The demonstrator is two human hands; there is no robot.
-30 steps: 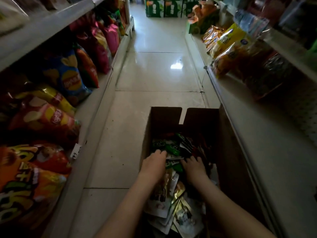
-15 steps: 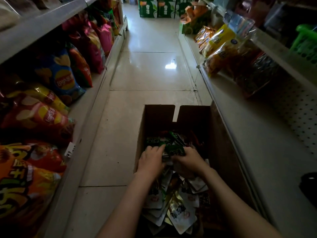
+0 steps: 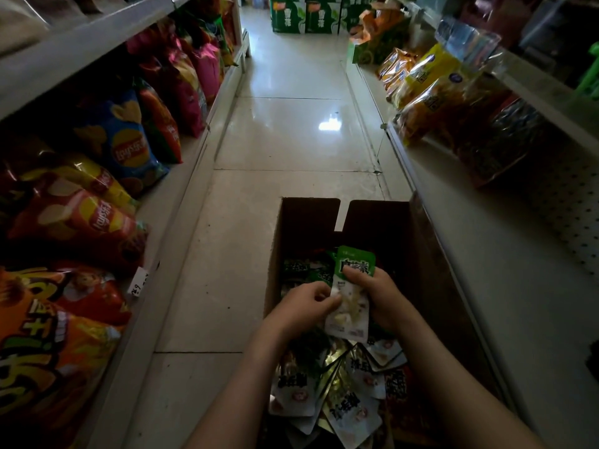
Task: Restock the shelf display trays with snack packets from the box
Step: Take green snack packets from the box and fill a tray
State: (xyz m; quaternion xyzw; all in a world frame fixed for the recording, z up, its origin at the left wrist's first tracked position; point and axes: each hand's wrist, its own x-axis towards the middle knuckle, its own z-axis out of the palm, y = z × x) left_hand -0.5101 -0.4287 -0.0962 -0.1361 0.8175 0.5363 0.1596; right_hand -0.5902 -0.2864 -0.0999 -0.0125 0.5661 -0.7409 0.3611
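An open brown cardboard box [image 3: 304, 222] stands on the aisle floor, filled with several small snack packets [image 3: 353, 406] in white, gold and green. Above the pile both hands hold a green-topped, white-bottomed packet [image 3: 351, 306] upright. My right hand [image 3: 376, 296] grips it from the right with the thumb across its front. My left hand [image 3: 304, 306] pinches its left edge with curled fingers. More green packets [image 3: 301, 270] lie at the box's far end.
Large chip bags [image 3: 116, 147] fill the left shelf, with a price tag [image 3: 137, 281] on its edge. The right shelf [image 3: 486, 270] holds bagged snacks [image 3: 431, 95] further along. Green cartons [image 3: 304, 14] stand at the aisle's far end. Pale floor tiles [image 3: 291, 131] run between.
Both hands went from digging among the packets to lifting a green-and-white packet out of the pile, now held above it between them.
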